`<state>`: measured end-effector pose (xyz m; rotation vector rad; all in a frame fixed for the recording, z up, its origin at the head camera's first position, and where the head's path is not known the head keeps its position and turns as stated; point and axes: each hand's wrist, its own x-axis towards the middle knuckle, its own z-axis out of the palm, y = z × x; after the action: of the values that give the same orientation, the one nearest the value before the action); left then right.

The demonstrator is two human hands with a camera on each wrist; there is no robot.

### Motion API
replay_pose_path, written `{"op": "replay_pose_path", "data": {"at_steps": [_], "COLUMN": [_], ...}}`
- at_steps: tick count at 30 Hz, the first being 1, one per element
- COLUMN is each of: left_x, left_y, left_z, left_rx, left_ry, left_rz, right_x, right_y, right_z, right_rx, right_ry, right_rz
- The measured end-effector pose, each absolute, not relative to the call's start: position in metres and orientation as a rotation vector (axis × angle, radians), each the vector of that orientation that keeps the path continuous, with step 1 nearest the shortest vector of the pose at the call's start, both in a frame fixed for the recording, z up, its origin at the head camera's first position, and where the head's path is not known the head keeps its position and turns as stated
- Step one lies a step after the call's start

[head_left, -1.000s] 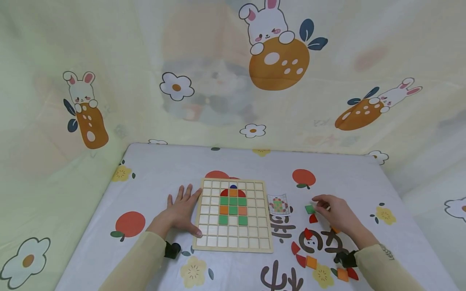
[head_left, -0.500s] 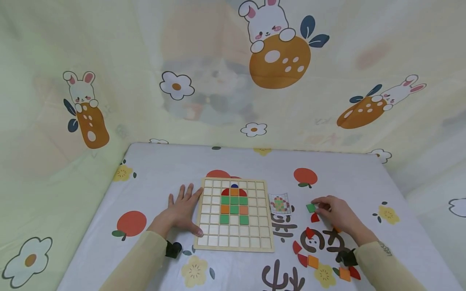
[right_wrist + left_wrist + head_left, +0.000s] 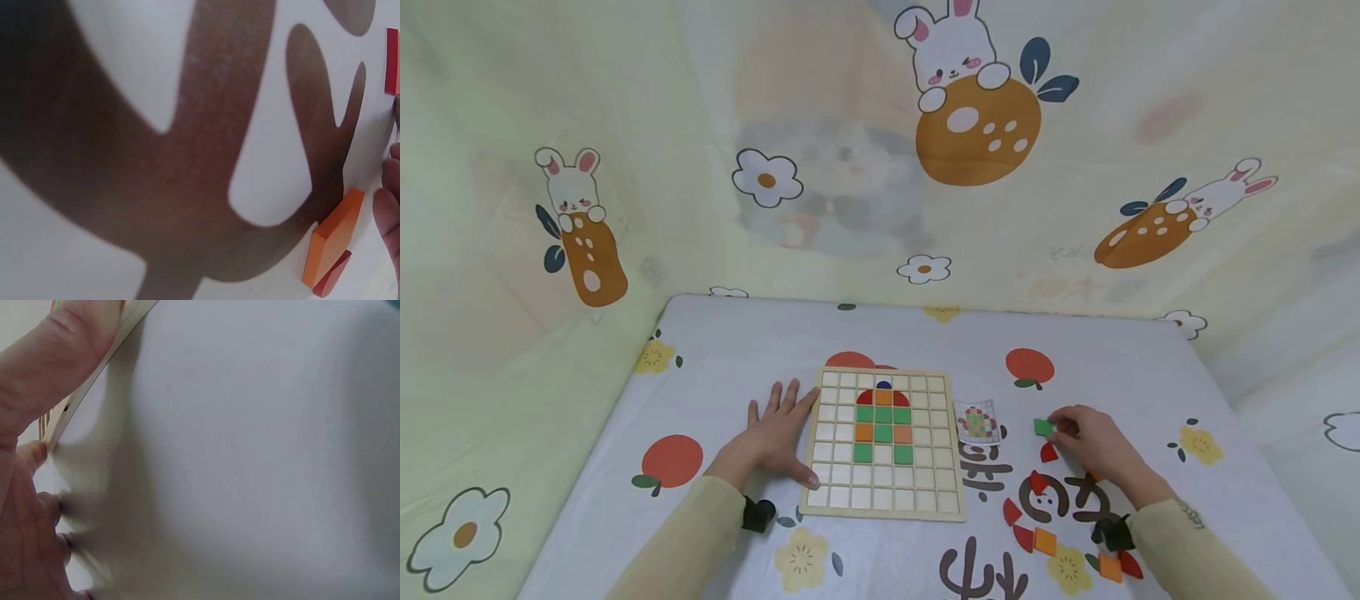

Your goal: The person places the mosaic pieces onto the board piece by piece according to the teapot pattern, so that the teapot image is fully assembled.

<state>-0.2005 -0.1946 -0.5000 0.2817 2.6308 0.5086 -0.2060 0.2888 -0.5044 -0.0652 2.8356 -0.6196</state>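
Observation:
My left hand (image 3: 772, 437) lies with fingers spread beside a wooden grid board (image 3: 917, 500), its thumb and index fingertip touching the left edge. In the left wrist view the thumb rests on the board's rim (image 3: 94, 381). Several coloured tiles fill cells in the upper middle, among them a green square (image 3: 883, 433), an orange square (image 3: 864, 432) and a small blue half-round (image 3: 883, 385). To the right, my right hand (image 3: 1093, 442) pinches a green square tile (image 3: 1042, 427) just over the cloth. Only fingertips of that hand show in the right wrist view.
A small printed pattern card (image 3: 977, 422) lies against the board's right side. Near the right hand are loose red quarter-round pieces (image 3: 1023, 537) and orange squares (image 3: 1045, 541). An orange tile (image 3: 334, 240) partly covers a red piece (image 3: 332, 275) in the right wrist view.
The green tile has shifted slightly to the right and turned a little in the right fingers. My left hand stays at the board's edge.

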Motion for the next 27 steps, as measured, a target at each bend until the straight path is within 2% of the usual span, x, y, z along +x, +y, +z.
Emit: {"op": "replay_pose_path", "data": {"at_steps": [11,27], "left_x": [-0.200,-0.200], "left_y": [-0.195,-0.196], "left_z": [-0.500,-0.501], "left_rx": [0.281,0.288], "left_ry": [2.634,2.631], "left_rz": [0.514,0.532], "right_x": [-0.193,-0.177], "right_y": [0.285,0.227], "right_z": [-0.492,-0.477], "right_rx": [-0.031,-0.257], "right_ry": [2.817,2.904], "right_rz": [-0.697,-0.751]}}
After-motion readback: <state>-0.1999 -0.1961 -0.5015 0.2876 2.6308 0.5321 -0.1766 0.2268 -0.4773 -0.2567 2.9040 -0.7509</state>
